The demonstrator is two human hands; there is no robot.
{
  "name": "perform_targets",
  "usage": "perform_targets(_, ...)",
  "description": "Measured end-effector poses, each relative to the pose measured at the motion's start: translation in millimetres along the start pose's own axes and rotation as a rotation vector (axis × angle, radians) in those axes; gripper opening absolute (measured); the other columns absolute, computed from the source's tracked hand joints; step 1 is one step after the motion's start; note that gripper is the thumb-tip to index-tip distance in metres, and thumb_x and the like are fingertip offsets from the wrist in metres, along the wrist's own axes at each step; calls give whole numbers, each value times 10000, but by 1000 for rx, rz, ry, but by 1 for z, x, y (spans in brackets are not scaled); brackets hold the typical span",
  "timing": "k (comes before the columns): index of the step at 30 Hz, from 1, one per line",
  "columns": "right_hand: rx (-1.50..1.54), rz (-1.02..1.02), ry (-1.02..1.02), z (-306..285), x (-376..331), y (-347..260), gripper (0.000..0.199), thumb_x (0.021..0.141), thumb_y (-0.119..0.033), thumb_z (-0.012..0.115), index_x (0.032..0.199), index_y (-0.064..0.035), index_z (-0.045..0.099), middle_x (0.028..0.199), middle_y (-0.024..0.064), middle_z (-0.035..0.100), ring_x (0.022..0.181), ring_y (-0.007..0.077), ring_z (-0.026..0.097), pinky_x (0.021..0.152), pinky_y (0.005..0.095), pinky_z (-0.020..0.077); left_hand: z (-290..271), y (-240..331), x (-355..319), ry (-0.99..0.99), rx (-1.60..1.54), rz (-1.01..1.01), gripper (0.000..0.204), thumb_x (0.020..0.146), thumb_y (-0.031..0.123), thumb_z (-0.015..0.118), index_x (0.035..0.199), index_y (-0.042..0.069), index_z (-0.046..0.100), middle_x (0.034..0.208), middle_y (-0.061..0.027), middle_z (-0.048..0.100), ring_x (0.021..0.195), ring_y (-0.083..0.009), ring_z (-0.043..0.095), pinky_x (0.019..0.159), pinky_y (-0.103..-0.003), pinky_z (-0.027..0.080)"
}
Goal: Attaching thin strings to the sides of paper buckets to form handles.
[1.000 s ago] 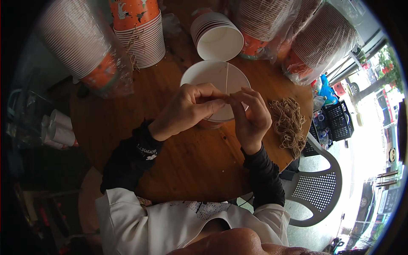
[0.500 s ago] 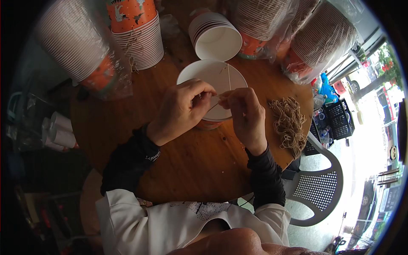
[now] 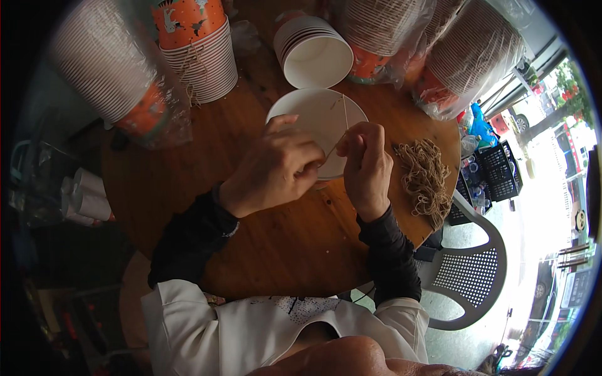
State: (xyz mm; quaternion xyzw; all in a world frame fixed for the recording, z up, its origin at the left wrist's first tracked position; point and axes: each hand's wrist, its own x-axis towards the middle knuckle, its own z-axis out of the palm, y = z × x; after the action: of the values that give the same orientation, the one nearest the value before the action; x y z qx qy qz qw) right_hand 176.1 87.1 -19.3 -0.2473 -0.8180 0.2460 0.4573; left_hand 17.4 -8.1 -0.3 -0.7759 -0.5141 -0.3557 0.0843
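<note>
A white-lined paper bucket (image 3: 298, 105) stands in front of me with its mouth up. A thin tan cord (image 3: 345, 113) hangs from its far rim and crosses the opening to my hands. My right hand (image 3: 369, 169), over the bucket's right side, pinches the cord between thumb and curled fingers. At the near left side of the rim, my left hand (image 3: 273, 166) has most fingers curled and one raised. The cord's short end slants down to its fingertips, which close on it. Both hands partly cover the bucket, hiding its near wall.
A tangled pile of tan cords (image 3: 423, 178) lies on the round wooden table (image 3: 282, 250) to the right. Nested buckets (image 3: 316, 59) rest on their side beyond. Tall bucket stacks (image 3: 204, 69) line the far edge, some in plastic. A grey chair (image 3: 467, 276) stands at right.
My left hand has turned over and drawn slightly down, one finger now lifted. My right hand has shifted slightly, still pinching the cord. The bucket has shifted slightly right in view.
</note>
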Motion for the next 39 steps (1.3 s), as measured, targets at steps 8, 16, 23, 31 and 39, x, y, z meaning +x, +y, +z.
perform_targets(8,33,-33,-25,2,-7,-15,245,874,59,551,1071,-68,482,752,87,653,700,251,699,609,348,542,14,-2,3,192,-314,-219,127,816,97,739,922,41,696,916,-90,718,859,-212,705,1028,-425,430)
perform_targets(16,2,-288,-84,-27,11,-9,204,815,58,635,994,-14,569,825,121,621,732,276,647,658,356,520,1,0,0,122,-356,-229,63,813,86,700,841,44,663,759,-58,672,738,-220,655,908,-369,448)
perform_targets(23,-301,-215,269,-47,29,36,116,843,32,614,941,-30,622,840,127,626,736,313,639,619,350,507,0,9,-11,51,-356,-184,96,786,61,678,740,69,593,660,-28,591,692,-218,594,869,-352,413)
perform_targets(31,-202,109,391,-48,29,82,57,907,-63,602,963,-63,610,815,122,642,711,239,657,609,344,498,8,9,-18,-4,-360,-115,111,785,58,687,763,79,580,751,-32,580,768,-216,592,926,-376,398)
perform_targets(39,264,247,297,-21,29,104,27,954,-44,544,958,-25,562,765,42,603,699,105,591,636,269,487,5,23,-19,29,174,189,141,783,130,747,885,97,655,875,1,604,858,-187,589,910,-384,428)
